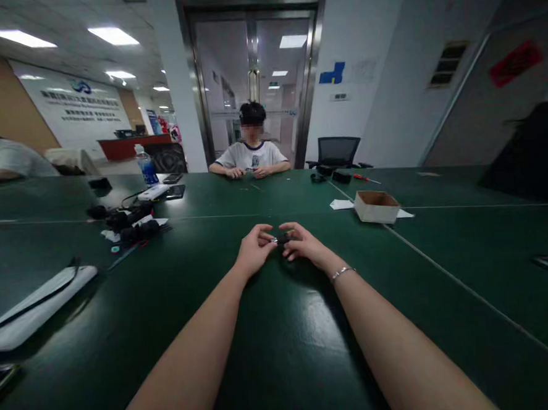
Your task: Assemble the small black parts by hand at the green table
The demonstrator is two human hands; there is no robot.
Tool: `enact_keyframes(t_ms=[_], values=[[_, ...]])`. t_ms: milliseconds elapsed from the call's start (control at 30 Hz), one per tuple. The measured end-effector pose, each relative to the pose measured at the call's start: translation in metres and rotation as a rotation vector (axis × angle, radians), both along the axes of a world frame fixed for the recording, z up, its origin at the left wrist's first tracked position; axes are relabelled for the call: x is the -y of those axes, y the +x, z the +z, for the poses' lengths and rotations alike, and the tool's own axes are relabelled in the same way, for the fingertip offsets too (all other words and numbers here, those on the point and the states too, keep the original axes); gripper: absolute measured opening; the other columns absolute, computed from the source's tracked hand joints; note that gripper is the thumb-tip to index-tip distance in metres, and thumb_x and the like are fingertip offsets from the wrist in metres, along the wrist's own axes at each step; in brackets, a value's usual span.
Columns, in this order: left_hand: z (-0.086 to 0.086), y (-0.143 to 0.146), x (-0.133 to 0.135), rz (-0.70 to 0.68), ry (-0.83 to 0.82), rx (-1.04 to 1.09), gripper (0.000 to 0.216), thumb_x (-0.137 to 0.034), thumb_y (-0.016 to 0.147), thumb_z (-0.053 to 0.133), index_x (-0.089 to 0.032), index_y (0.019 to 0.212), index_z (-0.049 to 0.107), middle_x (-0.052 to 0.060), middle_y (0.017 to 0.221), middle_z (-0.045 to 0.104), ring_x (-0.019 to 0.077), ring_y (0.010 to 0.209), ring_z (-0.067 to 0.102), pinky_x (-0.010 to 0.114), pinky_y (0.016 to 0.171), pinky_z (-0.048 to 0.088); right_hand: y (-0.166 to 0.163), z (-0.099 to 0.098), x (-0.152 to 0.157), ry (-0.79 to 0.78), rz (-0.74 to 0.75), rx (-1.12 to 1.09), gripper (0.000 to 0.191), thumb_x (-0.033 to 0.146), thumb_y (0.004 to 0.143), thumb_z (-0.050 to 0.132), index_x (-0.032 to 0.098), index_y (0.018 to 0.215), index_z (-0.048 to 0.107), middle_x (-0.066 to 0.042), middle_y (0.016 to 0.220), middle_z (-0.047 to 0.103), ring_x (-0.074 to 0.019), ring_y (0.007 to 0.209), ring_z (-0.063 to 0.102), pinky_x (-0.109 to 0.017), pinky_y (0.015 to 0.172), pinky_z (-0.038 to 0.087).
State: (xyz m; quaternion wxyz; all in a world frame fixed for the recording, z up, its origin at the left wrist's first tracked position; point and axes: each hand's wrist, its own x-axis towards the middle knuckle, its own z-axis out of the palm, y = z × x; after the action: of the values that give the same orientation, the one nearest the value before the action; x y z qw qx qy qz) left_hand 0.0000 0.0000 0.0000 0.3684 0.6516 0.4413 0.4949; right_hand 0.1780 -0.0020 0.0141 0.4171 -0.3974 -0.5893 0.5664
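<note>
Both my hands meet at the middle of a dark green table point(281, 328). My left hand point(253, 249) and my right hand point(307, 245) pinch a small black object point(282, 238) between their fingertips, just above the tabletop. The object is too small to name. A thin bracelet point(342, 272) circles my right wrist. Both forearms stretch out from the near edge.
An open cardboard box point(376, 206) with white papers beside it stands to the right. Black gear and cables point(129, 225), a water bottle point(146, 166) and a phone point(175, 191) lie at the left. A white flat case point(34, 306) rests near left. A person point(251, 154) sits opposite.
</note>
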Motion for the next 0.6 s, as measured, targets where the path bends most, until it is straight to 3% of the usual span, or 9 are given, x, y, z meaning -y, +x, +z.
enact_keyframes(t_ms=[200, 433, 600], values=[[0.001, 0.001, 0.002, -0.015, -0.013, 0.029, 0.036, -0.006, 0.072, 0.067, -0.017, 0.105, 0.057, 0.001, 0.083, 0.062, 0.0126, 0.073, 0.064, 0.027, 0.073, 0.051, -0.006, 0.001, -0.003, -0.094, -0.077, 0.052, 0.020, 0.023, 0.093, 0.051, 0.017, 0.112, 0.050, -0.002, 0.074, 0.061, -0.0095, 0.047, 0.058, -0.017, 0.041, 0.050], [-0.009, 0.000, -0.004, -0.078, -0.029, 0.020, 0.023, -0.025, 0.085, 0.056, -0.016, 0.106, 0.057, -0.001, 0.071, 0.058, 0.0113, 0.062, 0.058, 0.023, 0.062, 0.048, -0.001, -0.002, -0.002, -0.049, -0.033, -0.058, 0.033, 0.007, 0.079, 0.060, 0.019, 0.108, 0.049, 0.003, 0.071, 0.059, -0.0104, 0.055, 0.061, -0.018, 0.047, 0.054], [-0.006, 0.000, -0.002, -0.057, -0.065, -0.020, 0.033, -0.040, 0.093, 0.038, -0.017, 0.106, 0.058, -0.002, 0.064, 0.054, 0.0105, 0.054, 0.051, 0.022, 0.054, 0.042, 0.002, -0.006, -0.004, -0.026, 0.011, -0.083, 0.032, 0.010, 0.075, 0.064, 0.018, 0.104, 0.053, 0.002, 0.073, 0.058, -0.0102, 0.057, 0.060, -0.017, 0.046, 0.053]])
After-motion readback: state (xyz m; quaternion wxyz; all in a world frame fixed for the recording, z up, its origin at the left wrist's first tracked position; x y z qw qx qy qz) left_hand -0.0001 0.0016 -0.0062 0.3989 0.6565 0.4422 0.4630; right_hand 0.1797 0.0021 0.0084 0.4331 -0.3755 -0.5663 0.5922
